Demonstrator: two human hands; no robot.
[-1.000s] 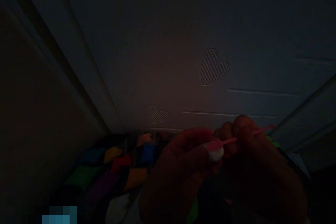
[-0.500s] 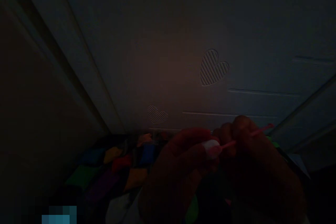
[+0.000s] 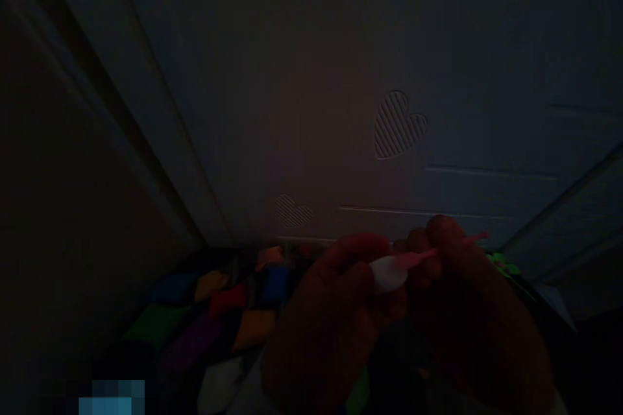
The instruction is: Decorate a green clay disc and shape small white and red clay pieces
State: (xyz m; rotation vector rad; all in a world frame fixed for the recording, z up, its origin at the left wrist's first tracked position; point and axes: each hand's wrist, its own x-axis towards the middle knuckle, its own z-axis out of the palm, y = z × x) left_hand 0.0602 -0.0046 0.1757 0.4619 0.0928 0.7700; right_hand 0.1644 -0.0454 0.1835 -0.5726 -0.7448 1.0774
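The light is very dim. My left hand (image 3: 335, 298) is closed around a small white lump (image 3: 388, 275) that looks like modelling clay, which shows between thumb and fingers. In my right hand (image 3: 467, 285) is a thin pink modelling tool (image 3: 422, 255), pinched between thumb and fingers. Its wider, flat tip touches the upper right part of the white lump, and its thin rear end sticks out past the right hand. Both hands are close together, low in the head view.
Behind my hands stands a pale panel (image 3: 233, 78) with embossed striped hearts (image 3: 399, 126). Lower left lie several coloured packets, among them a green one (image 3: 156, 324), a red one (image 3: 228, 299), a blue one (image 3: 275, 283) and an orange one (image 3: 254, 329). A bright green item (image 3: 503, 264) lies right.
The pink tool's tip has moved up from the front of the white lump to its upper right edge. More of the lump shows. The tool's rear end has shifted left.
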